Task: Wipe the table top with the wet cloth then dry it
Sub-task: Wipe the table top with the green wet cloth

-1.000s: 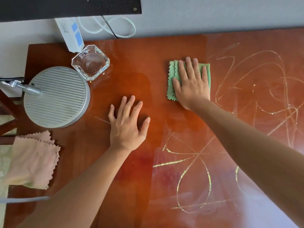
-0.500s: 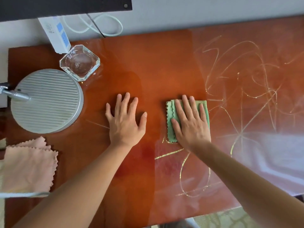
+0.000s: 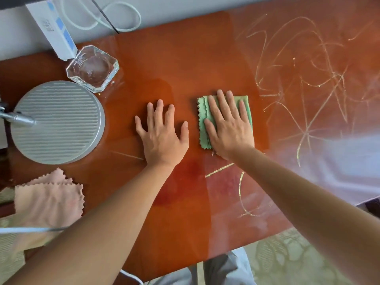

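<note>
Reddish-brown lacquered table top [image 3: 185, 58], glossy, is carrying all items listed. Green cloth [image 3: 202, 118], folded, zigzag-edged, is lying flat near the middle of the table; the right hand [image 3: 228, 126] is pressing down on it, palm flat, fingers straight and slightly spread, not curled round any fold. Left hand [image 3: 162, 132] is resting just beside the cloth on its left, apart from it, palm down on bare wood, fingers splayed and holding nothing. Pale squiggly streaks [image 3: 304, 79] are showing across the right part of the surface, with a few more [image 3: 240, 188] below the right wrist; whether these are drawn marks or liquid trails cannot be told under the glare. Pink cloth [image 3: 49, 200], folded, zigzag-edged, is lying at the left edge of the table, well apart from both hands. Round grey ribbed lamp base [image 3: 59, 122], with a metal stem at its left side, is standing left of the left hand. Clear glass dish [image 3: 92, 68], faceted, is sitting just beyond the base, near the far edge. White power strip [image 3: 53, 27] is leaning at the wall behind the dish, with a looped white cable [image 3: 123, 15] beside it.
</note>
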